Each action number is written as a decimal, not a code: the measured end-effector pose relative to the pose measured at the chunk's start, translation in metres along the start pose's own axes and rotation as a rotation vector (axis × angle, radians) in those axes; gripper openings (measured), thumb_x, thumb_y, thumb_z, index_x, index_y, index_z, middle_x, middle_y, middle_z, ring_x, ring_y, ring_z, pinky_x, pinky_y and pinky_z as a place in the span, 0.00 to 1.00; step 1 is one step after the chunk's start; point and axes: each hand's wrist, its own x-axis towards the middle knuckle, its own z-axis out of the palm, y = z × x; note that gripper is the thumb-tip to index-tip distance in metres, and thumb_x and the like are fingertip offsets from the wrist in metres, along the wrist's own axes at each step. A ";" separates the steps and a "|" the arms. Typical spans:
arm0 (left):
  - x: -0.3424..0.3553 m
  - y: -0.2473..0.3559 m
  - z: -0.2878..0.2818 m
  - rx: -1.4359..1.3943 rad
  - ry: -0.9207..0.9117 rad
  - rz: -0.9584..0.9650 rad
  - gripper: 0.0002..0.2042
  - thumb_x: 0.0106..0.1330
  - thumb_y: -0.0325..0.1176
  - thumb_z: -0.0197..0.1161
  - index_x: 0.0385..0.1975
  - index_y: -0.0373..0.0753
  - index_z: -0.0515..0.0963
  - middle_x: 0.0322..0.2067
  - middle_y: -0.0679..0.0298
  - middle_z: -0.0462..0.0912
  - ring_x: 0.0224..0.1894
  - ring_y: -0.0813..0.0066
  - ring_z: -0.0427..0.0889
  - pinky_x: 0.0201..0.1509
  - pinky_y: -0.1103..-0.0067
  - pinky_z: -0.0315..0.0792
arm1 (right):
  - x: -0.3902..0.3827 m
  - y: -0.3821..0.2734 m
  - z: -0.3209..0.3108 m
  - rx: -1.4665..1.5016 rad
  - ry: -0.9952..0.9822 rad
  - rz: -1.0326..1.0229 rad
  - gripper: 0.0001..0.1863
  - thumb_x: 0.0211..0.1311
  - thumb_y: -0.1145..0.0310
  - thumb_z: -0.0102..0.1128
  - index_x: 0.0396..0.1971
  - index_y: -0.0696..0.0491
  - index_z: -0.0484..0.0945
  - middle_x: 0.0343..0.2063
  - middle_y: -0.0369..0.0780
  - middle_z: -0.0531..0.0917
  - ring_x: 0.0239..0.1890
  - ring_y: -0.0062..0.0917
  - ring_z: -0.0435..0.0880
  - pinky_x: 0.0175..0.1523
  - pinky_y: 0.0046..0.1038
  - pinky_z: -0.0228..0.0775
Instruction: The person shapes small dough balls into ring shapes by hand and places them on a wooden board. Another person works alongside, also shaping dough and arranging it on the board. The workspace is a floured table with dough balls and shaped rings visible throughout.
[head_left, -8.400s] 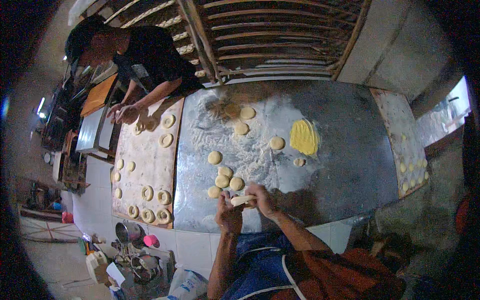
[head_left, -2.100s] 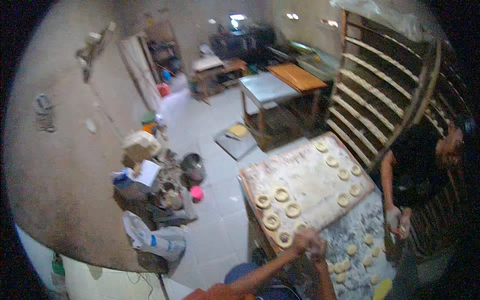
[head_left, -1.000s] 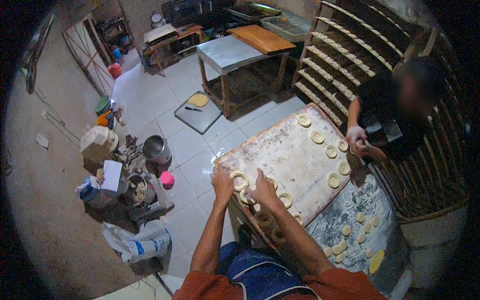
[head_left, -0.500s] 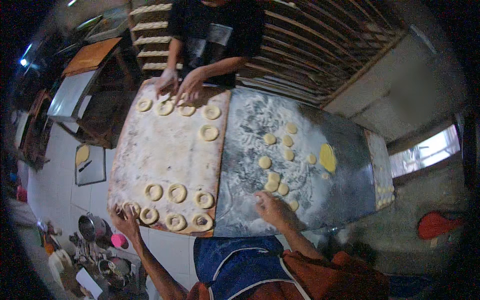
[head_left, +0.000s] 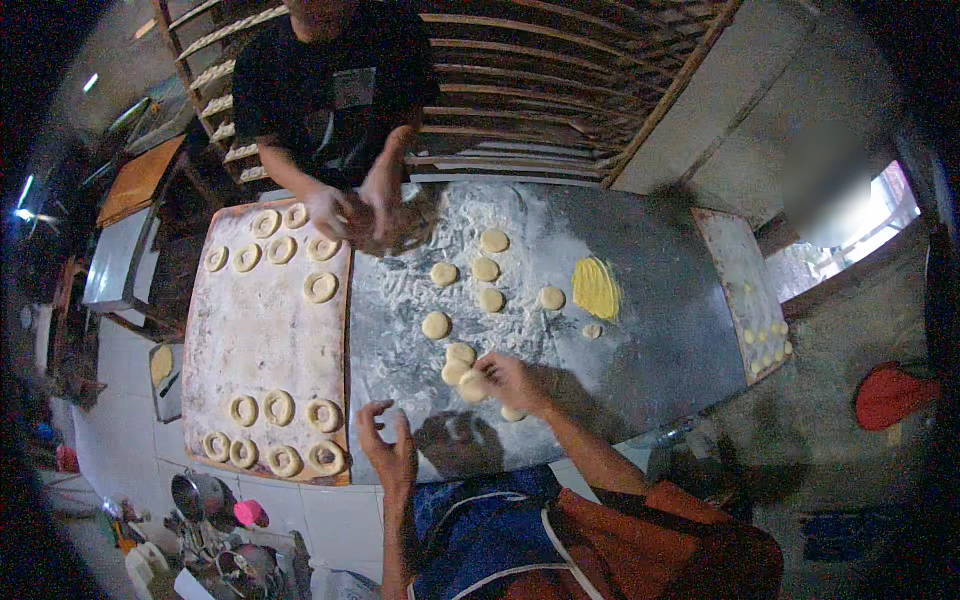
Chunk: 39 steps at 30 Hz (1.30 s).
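My right hand (head_left: 505, 382) reaches over the floured metal table (head_left: 650, 330) and closes on a round dough piece (head_left: 473, 386) at the near end of a loose group of dough rounds (head_left: 484, 290). My left hand (head_left: 388, 448) hovers open above the table's near edge, holding nothing. To its left lies a floured wooden board (head_left: 262, 345) carrying several ring-shaped dough pieces (head_left: 280, 408) near me and more dough rings (head_left: 270, 240) at the far end.
A person in a dark shirt (head_left: 330, 70) stands across the table, hands (head_left: 360, 205) working dough by the board's far end. A yellow dough lump (head_left: 596, 287) lies mid-table. A second board (head_left: 745, 290) sits right. Wooden racks (head_left: 560, 90) stand behind; pots (head_left: 200, 495) on the floor.
My view swung from the floor side back to the table. My left hand left the ring board and lifted empty; my right hand moved onto a dough round.
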 end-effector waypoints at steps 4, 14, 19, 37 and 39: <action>-0.032 0.024 0.044 -0.017 -0.111 -0.040 0.09 0.60 0.28 0.61 0.39 0.36 0.75 0.38 0.59 0.77 0.43 0.64 0.76 0.44 0.72 0.68 | 0.011 0.026 -0.083 -0.082 0.043 0.212 0.15 0.51 0.72 0.69 0.39 0.58 0.77 0.34 0.39 0.82 0.36 0.22 0.81 0.44 0.26 0.74; -0.056 0.036 0.174 -0.347 -0.218 -0.172 0.13 0.67 0.35 0.61 0.43 0.31 0.77 0.38 0.59 0.83 0.40 0.72 0.81 0.44 0.76 0.75 | -0.012 0.026 -0.083 0.051 0.171 -0.137 0.14 0.44 0.74 0.71 0.28 0.55 0.73 0.24 0.34 0.77 0.27 0.18 0.75 0.35 0.24 0.70; -0.058 0.049 0.178 -0.395 -0.313 -0.296 0.14 0.67 0.36 0.61 0.43 0.29 0.78 0.34 0.62 0.83 0.38 0.77 0.81 0.43 0.78 0.74 | -0.044 0.007 -0.078 0.195 0.251 -0.047 0.25 0.43 0.74 0.72 0.42 0.55 0.69 0.31 0.39 0.80 0.36 0.28 0.82 0.43 0.30 0.75; -0.056 0.051 0.167 -0.269 -0.358 -0.257 0.19 0.64 0.37 0.59 0.52 0.41 0.65 0.42 0.62 0.73 0.44 0.66 0.77 0.43 0.70 0.76 | -0.047 0.002 -0.074 0.502 0.064 0.207 0.32 0.69 0.45 0.35 0.24 0.58 0.78 0.16 0.39 0.76 0.21 0.21 0.75 0.28 0.24 0.67; -0.055 0.044 0.170 -0.642 -0.229 -0.271 0.17 0.65 0.40 0.55 0.51 0.41 0.65 0.40 0.60 0.71 0.41 0.63 0.77 0.41 0.67 0.76 | -0.051 -0.019 -0.067 0.850 0.207 0.237 0.35 0.69 0.42 0.34 0.20 0.58 0.76 0.13 0.37 0.74 0.18 0.21 0.72 0.27 0.25 0.65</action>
